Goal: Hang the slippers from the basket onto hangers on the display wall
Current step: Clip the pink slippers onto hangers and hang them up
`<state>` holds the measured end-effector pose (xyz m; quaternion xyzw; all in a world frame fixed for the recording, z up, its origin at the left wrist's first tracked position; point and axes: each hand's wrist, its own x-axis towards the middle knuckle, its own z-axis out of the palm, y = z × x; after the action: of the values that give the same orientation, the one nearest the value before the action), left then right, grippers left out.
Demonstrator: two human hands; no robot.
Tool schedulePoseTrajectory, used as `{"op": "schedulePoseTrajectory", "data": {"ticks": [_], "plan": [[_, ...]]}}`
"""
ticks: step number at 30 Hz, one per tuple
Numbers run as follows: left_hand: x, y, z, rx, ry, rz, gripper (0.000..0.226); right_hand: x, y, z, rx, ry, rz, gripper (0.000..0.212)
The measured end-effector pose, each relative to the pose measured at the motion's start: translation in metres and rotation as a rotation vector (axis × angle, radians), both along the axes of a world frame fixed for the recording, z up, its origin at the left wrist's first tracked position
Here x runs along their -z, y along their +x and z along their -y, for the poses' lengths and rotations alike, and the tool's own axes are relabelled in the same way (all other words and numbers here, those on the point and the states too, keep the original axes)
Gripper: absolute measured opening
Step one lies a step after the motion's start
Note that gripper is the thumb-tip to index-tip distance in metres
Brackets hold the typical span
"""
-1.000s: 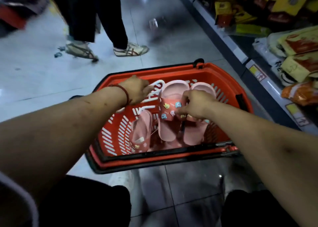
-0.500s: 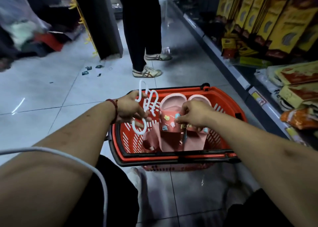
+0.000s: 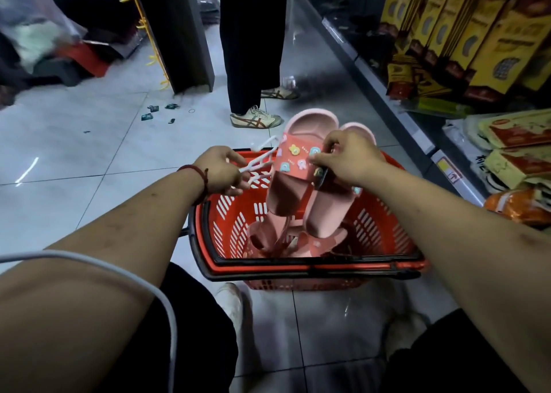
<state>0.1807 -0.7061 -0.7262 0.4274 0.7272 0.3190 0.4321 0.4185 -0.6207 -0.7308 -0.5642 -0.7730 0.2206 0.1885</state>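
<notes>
With the right hand (image 3: 347, 157), pinches the pink slippers (image 3: 293, 189) at the decorated band, thumb and curled fingers closed on its right end. Holds the pair up over the red basket (image 3: 313, 263), rounded ends tipped away and the other ends hanging toward the opening, probably to keep the band free and turned to the other hand.

With the left hand (image 3: 222, 169), grips a white plastic hanger (image 3: 260, 161) by its lower prongs, fingers curled round them, the upper end aimed at the band's left edge and just beside it. Looks like bringing hanger and pair together before any trip to the display wall. Shows nothing of that wall.

Reads as soft moulded foam: two slides side by side, seemingly fastened together, with smooth pale pink footbeds and a deeper coral band dotted with small cartoon charms in yellow, teal and pink. Hides a small dark tag or clip under the right fingers; cannot tell which.

Leaves more pink slippers (image 3: 277, 239) jumbled on the basket bottom, beneath the held pair; cannot tell whether touching.

Farther out, takes in a red cord bracelet (image 3: 203, 175) on the left wrist, a white cable (image 3: 119, 269) across that forearm, a bystander's striped sneakers (image 3: 255, 119) beyond the basket, and shelves of packaged goods (image 3: 447, 34) along the right.
</notes>
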Motion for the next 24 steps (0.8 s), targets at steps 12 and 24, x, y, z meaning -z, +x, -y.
{"op": "schedulePoseTrajectory", "data": {"ticks": [12, 24], "plan": [[0.003, 0.002, -0.008, -0.101, 0.161, -0.074, 0.016, -0.010, 0.007, -0.003, -0.159, -0.179, 0.166, 0.025], [0.011, 0.017, -0.020, -0.026, 0.176, -0.141, 0.014, 0.102, 0.042, -0.008, 0.028, -0.318, 0.300, 0.020]]}}
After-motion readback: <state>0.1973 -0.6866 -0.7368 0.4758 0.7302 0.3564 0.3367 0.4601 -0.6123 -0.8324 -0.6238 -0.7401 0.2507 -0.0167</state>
